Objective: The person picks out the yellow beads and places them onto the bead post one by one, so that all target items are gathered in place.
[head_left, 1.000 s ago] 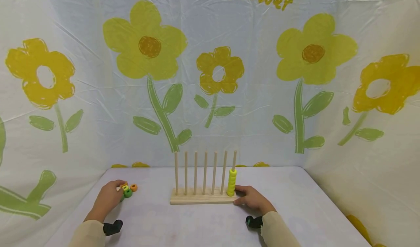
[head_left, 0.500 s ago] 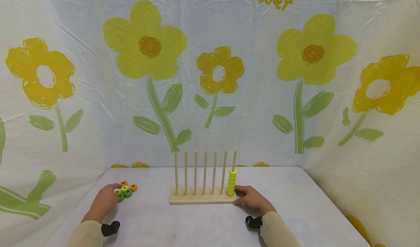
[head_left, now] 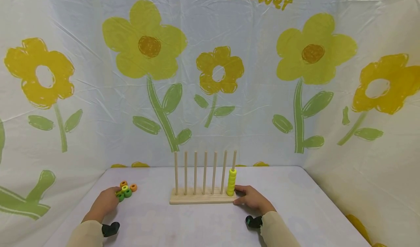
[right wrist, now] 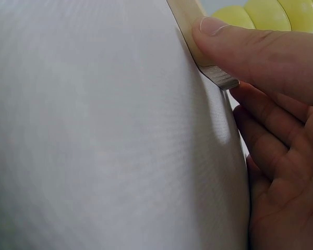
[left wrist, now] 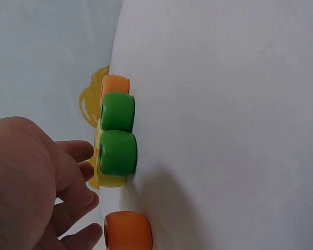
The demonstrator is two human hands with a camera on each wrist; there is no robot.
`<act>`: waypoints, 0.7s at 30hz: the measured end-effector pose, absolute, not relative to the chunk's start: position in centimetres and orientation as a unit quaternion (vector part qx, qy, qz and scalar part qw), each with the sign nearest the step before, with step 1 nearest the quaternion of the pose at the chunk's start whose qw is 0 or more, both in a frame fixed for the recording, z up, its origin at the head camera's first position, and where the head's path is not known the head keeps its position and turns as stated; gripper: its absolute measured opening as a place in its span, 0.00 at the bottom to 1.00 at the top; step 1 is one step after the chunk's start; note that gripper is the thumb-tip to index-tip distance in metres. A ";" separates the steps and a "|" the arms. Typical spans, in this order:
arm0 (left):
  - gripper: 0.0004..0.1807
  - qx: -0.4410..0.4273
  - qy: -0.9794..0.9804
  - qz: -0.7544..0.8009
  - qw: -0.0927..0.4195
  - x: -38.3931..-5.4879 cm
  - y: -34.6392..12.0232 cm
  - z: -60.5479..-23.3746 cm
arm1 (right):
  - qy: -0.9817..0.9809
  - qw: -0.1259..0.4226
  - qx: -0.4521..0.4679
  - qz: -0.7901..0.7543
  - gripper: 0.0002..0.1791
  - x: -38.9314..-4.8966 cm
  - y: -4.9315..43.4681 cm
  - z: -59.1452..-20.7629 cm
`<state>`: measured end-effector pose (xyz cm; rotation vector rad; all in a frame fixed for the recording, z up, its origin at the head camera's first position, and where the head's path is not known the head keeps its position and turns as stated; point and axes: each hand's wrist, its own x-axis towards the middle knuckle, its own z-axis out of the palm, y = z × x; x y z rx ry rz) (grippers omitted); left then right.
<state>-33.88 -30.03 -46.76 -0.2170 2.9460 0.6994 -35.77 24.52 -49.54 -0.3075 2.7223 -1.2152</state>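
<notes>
My left hand (head_left: 105, 201) is at the left of the table, beside a small cluster of beads. Its fingers are loosely bent and reach over a yellow bead at the cluster's left side, partly covering it. In the left wrist view, green beads (left wrist: 117, 153) stand before yellow ones, and an orange bead (left wrist: 129, 232) lies apart, close to the fingertips. Whether a fingertip touches a bead is unclear. My right hand (head_left: 252, 197) grips the right end of the wooden peg rack (head_left: 200, 199), thumb (right wrist: 250, 49) in front and fingers behind. Yellow beads (head_left: 231, 183) are stacked on its rightmost peg.
Several bare pegs (head_left: 195, 172) rise from the rack left of the yellow stack. An orange bead (head_left: 133, 187) sits at the cluster's right. A white cloth covers the table (head_left: 203, 225). A flower-printed curtain (head_left: 256, 123) hangs behind and along both sides.
My left hand has drawn back to the left, uncovering more of the beads. Its fingers have since come over the left yellow bead again. The right hand and rack stay still.
</notes>
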 end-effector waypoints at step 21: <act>0.18 -0.057 0.986 0.153 0.035 -33.9 -31.2 -46.9 | 0.908 0.071 -0.107 -0.399 0.40 -35.7 24.6 -49.4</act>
